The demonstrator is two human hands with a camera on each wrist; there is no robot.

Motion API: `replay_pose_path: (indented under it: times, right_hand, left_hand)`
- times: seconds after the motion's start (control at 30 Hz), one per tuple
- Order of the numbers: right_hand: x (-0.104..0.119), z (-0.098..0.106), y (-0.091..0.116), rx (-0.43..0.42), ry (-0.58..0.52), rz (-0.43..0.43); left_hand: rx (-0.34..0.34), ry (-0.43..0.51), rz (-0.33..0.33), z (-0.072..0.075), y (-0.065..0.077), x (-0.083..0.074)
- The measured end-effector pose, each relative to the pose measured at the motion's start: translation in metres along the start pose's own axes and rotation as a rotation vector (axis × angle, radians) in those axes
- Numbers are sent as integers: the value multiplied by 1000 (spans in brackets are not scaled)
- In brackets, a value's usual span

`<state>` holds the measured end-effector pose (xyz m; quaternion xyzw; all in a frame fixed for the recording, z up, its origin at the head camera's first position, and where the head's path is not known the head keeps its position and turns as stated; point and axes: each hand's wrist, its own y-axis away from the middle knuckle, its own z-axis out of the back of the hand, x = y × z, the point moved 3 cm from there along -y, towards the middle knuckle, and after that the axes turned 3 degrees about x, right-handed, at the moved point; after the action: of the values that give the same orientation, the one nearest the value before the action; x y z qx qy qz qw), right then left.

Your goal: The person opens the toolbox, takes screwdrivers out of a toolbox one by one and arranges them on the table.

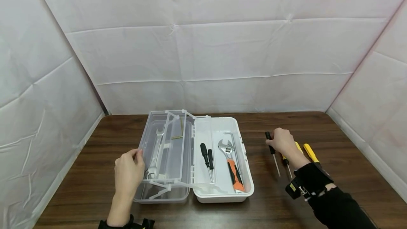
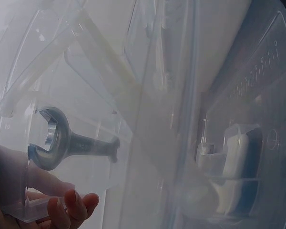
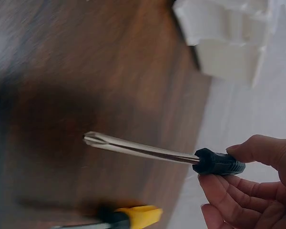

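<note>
My right hand (image 1: 284, 140) pinches the black handle of a Phillips screwdriver (image 3: 148, 150) between thumb and fingers, its shaft pointing out over the table. Close beside it lies a yellow-and-black screwdriver (image 3: 138, 217). At the left, my left hand (image 1: 129, 170) grips the outer edge of the clear plastic tray (image 1: 153, 117) of an opened toolbox. In that tray lie an open-end wrench (image 1: 155, 149) and a brass-coloured hex key (image 1: 178, 137). The left wrist view shows the left fingers (image 2: 75, 204) at the tray's edge, below the wrench.
The white toolbox base (image 1: 198, 130) holds two black screwdrivers (image 1: 205, 154), an orange-handled adjustable wrench (image 1: 234, 174) and a silver hex key (image 1: 236, 149). Another yellow-handled tool (image 1: 311, 152) lies right of my right hand. White sheets (image 1: 222, 52) enclose the wooden table (image 1: 79, 186).
</note>
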<state>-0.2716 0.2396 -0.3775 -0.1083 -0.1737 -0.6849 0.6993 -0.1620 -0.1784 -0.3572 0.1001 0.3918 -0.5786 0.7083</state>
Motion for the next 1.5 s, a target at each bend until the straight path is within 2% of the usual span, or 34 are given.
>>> replay_pose_path:
  times: [0.37, 0.67, 1.0, 1.2, 1.37, 1.5]
  right_hand:
    - [-19, -18, -11, 93, 22, -118]
    - [-27, -26, -16, 135, 41, -137]
    - [-31, -28, -19, 108, 15, -144]
    - [-30, -27, -17, 82, 31, -119]
    - [-26, -17, -12, 62, 63, -114]
    - [-14, -4, -6, 49, 70, -101]
  left_hand:
    - [6, 2, 8, 0, 0, 1]
    - [6, 3, 11, -1, 1, 1]
    - [-10, 0, 11, -1, 0, 2]
    - [-8, 2, 9, -1, 0, 2]
    - [-12, 2, 4, -1, 0, 0]
    - [-15, 3, 5, 0, 0, -1]
